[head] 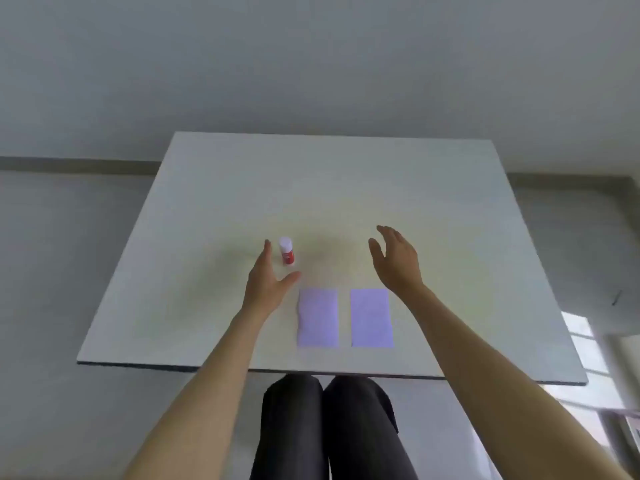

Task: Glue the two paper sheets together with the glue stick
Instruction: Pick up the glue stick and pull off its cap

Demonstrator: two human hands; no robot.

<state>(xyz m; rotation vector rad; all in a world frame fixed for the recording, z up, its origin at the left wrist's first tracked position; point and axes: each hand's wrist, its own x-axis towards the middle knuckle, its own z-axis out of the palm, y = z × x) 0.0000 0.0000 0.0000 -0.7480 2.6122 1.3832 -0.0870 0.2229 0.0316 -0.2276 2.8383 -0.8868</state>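
Two pale purple rectangular paper sheets (318,318) (372,318) lie side by side, slightly apart, near the front edge of the white table (207,202); one red, white-capped glue stick (287,251) stands upright just beside the spread, empty left hand (265,284); the right hand (398,263) hovers, fingers loose, grasping nothing; the stick's label is too blurred to read.

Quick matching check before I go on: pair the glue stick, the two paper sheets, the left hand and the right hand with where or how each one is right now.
Things:
1. glue stick
2. paper sheets
3. left hand
4. right hand

States:
A. lying flat side by side, apart, near the table's front edge
B. open, just beside the glue stick, thumb spread
C. standing upright, white cap on
D. open, raised beyond the right-hand sheet, holding nothing

Pairs: 1-C, 2-A, 3-B, 4-D
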